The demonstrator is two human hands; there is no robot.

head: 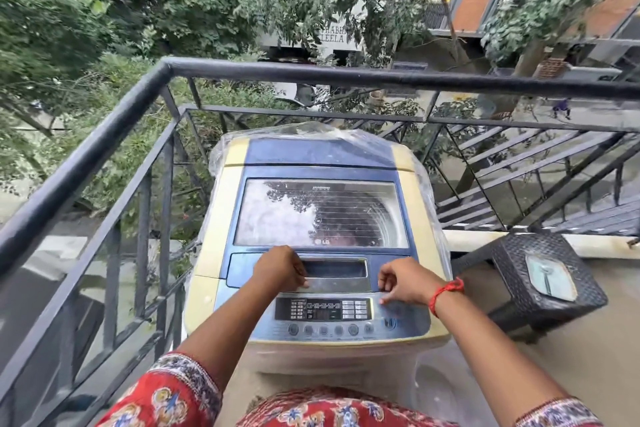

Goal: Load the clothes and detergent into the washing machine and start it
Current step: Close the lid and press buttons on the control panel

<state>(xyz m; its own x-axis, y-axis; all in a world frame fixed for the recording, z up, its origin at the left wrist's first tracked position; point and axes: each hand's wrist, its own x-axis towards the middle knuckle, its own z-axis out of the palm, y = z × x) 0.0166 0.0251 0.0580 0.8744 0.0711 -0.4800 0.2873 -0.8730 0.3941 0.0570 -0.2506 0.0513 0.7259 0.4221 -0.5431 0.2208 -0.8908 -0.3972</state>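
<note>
Balcony railing (104, 146) around a top-load washing machine (313, 218), lid (320, 211) closed, wicker stool (540, 274) to its right, left hand (280, 270) curled at the lid handle (334, 276), right hand (405, 282) curled, fingertips on the control panel (323, 317), holding nothing visible

Head view, downward, close above washer (311, 218)

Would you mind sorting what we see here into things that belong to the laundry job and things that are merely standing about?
Job:
washing machine
its closed lid
control panel
left hand
right hand

Standing about:
wicker stool
balcony railing
plastic cover
</note>
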